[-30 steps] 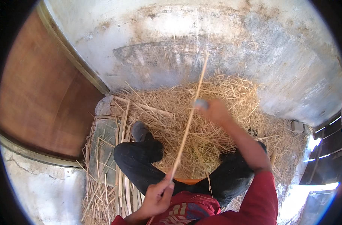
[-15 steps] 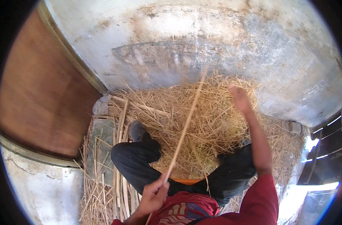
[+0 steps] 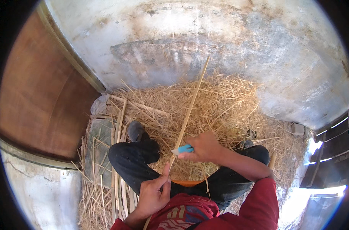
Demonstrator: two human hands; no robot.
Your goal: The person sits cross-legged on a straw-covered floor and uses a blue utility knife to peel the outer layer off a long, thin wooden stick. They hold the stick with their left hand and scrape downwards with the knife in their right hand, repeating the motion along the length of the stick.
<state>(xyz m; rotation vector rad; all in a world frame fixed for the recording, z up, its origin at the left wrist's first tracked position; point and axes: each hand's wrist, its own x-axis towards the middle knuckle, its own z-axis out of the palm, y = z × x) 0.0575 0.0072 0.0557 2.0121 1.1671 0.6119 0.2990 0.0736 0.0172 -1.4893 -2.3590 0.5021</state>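
A long, thin strip that looks like split bamboo slants up and away from my lap toward the far wall. My left hand is closed around its near part, with thumb and forefinger pointing along it. In my right hand is a blue-handled utility knife, gripped in closed fingers. The knife's pale front end meets the strip a little beyond my left fingertips. Just how the blade touches the strip is too small to make out.
Pale shavings heap up between my legs and the stained wall. More split strips lie at my left, beside a grey slab. A brown door panel stands on the left. Something orange shows between my thighs.
My right hand has come back from the far right above the shavings to the strip, where the blue knife now shows. My left hand keeps its hold and has shifted slightly.
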